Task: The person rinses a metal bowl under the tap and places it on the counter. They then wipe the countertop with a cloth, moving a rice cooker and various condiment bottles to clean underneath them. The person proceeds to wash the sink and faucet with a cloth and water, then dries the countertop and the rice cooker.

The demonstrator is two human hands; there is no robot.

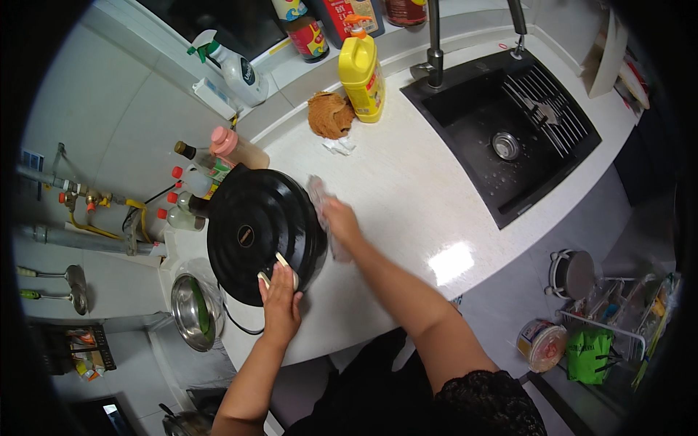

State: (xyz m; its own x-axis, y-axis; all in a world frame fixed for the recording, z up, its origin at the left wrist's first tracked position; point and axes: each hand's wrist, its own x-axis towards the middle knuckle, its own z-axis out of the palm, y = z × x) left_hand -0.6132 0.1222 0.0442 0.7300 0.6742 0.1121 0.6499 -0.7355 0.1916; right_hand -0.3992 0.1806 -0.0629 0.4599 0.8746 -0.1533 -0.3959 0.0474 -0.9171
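A round black electric cooking appliance (248,218) stands on the white counter at the left. My left hand (281,302) lies on its near edge, at the cream-coloured handle (295,280); whether the fingers close round the handle is not plain. My right hand (340,219), a little blurred, holds a greyish-pink cloth (317,191) on the counter, close against the appliance's right side. A black cord (240,326) curves out from below the appliance.
Several bottles (188,188) and a pink-lidded bottle (240,147) stand behind the appliance. A steel bowl (182,313) holding a green vegetable is at left. Farther back are a brown cloth (327,115) and yellow jug (360,82); a black sink (469,141) is at right.
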